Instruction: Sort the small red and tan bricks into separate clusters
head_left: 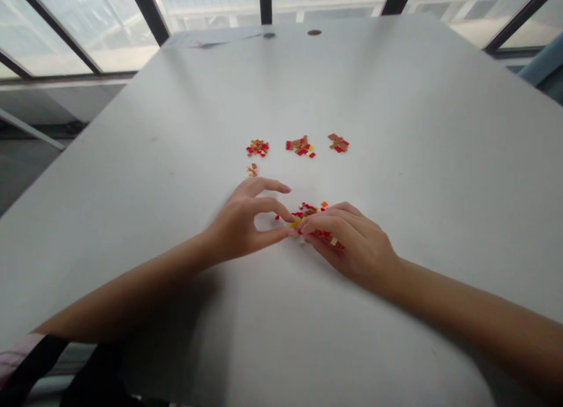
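Observation:
My left hand (250, 219) pinches one end of a small yellow building brick (294, 223) between thumb and index finger, its other fingers raised. The fingertips of my right hand (352, 240) close at the brick's other end, so both hands meet on it. Under and around the right fingers lies a loose pile of small bricks (308, 209) in red, brown, cream and orange, partly hidden by that hand. Just beyond the left hand sits a little heap of pink, cream and brown bricks (252, 170).
Across the white table (211, 114), farther off, lie three groups: small red and orange bricks (257, 148), brown and red flat bricks (301, 146), and larger brown pieces (338, 143). Two round dark holes mark the far edge, before windows (211, 5).

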`<state>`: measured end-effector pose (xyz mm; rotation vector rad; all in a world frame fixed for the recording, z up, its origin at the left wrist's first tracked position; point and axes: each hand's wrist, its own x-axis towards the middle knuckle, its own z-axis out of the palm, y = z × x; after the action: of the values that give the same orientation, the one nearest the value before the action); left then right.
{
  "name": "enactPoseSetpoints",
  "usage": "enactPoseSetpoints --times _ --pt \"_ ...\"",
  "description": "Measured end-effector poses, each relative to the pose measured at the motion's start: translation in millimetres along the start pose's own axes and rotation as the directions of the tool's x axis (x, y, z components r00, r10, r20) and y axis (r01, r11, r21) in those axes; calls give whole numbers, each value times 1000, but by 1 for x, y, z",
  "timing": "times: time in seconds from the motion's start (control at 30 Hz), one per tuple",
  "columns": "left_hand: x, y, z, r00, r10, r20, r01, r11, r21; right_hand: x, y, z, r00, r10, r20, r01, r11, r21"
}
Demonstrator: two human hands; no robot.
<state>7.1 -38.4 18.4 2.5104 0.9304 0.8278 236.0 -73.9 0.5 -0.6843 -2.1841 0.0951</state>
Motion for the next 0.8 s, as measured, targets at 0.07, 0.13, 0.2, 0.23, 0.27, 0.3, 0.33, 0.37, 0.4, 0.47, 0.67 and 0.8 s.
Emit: enactPoseSetpoints --times 0.07,0.13,0.2,0.23,0.27,0.3,0.33,0.37,0.4,0.47,0.67,0.8 --pt "-1 5 2 1000 20 6 -20 999 -36 1 0 1 1000 13 -5 -12 1000 12" --pt "-1 7 4 1000 15 -15 -16 999 -52 1 -1 1 1000 21 -3 -21 999 26" --pt "-2 7 5 1000 -5 -27 3 998 -58 1 -1 1 1000 24 -1 -24 999 34" --pt "-2 6 6 999 -13 -29 12 998 -60 0 0 2 1000 26 -2 -26 999 36" --pt "-2 6 6 999 -19 -30 17 998 -63 -1 0 2 1000 26 -3 -26 999 39" --pt "-2 5 7 999 -21 -31 19 998 -65 -1 1 2 1000 26 -5 -26 999 42" --pt "-2 5 7 999 -22 -32 20 997 -68 -2 1 3 1000 26 -8 -25 999 45" --pt "-2 5 7 999 -25 -31 23 997 -72 -3 2 3 1000 27 -8 -26 999 47" --pt "-1 6 7 999 -30 -32 27 997 -75 -3 2 3 1000 27 -10 -26 998 48" --pt "0 7 7 999 -40 -31 38 996 -83 -2 2 3 1000 29 -11 -29 998 50" --pt "2 -5 0 995 -66 -78 67 998 18 0 -2 0 998 63 -22 -64 997 -46" --pt "1 -28 -8 936 -188 -298 268 928 257 -6 -6 -7 994 104 -18 -106 986 -133"
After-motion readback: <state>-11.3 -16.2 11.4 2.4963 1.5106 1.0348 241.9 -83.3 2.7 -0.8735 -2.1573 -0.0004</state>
